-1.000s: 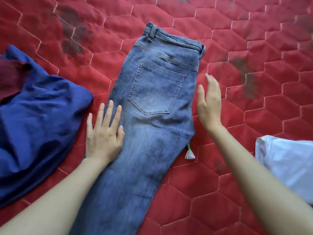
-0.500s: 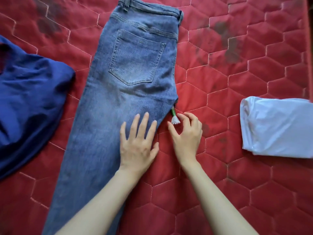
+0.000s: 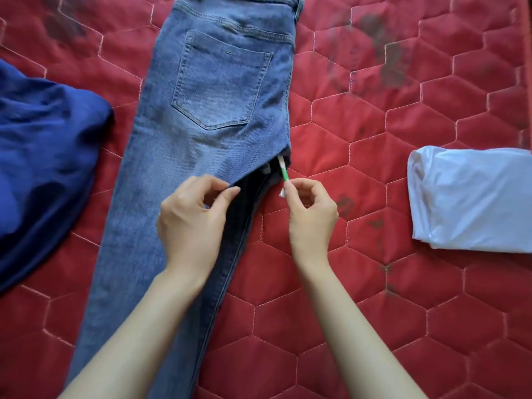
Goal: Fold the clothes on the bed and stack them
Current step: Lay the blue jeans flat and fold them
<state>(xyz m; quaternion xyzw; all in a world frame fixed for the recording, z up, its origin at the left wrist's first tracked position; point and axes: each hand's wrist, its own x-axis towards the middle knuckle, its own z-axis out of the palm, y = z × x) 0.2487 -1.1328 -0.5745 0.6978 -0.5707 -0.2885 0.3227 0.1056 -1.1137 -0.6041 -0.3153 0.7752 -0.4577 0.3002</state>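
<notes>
The jeans (image 3: 201, 133) lie lengthwise on the red quilted bed cover (image 3: 359, 283), back pocket up. The left hand (image 3: 190, 223) pinches the upper denim layer's edge near the crotch. Just right, the right hand (image 3: 309, 210) pinches a green-and-white tag (image 3: 283, 172). Crumpled blue garment (image 3: 43, 156) far left; folded white garment (image 3: 472, 197) right.

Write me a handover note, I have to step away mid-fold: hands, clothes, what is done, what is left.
Left hand pinches the edge of the faded blue denim jeans, lifting it at the crotch. Right hand pinches the green-and-white string tag sticking out there.
Jeans lie folded leg over leg, lengthwise, pocket up on the red quilted bedspread.
Done: a folded white garment lies on the right.
Left: probably tuck the tag in, fold the jeans, fold the crumpled dark blue garment on the left, then stack all.
</notes>
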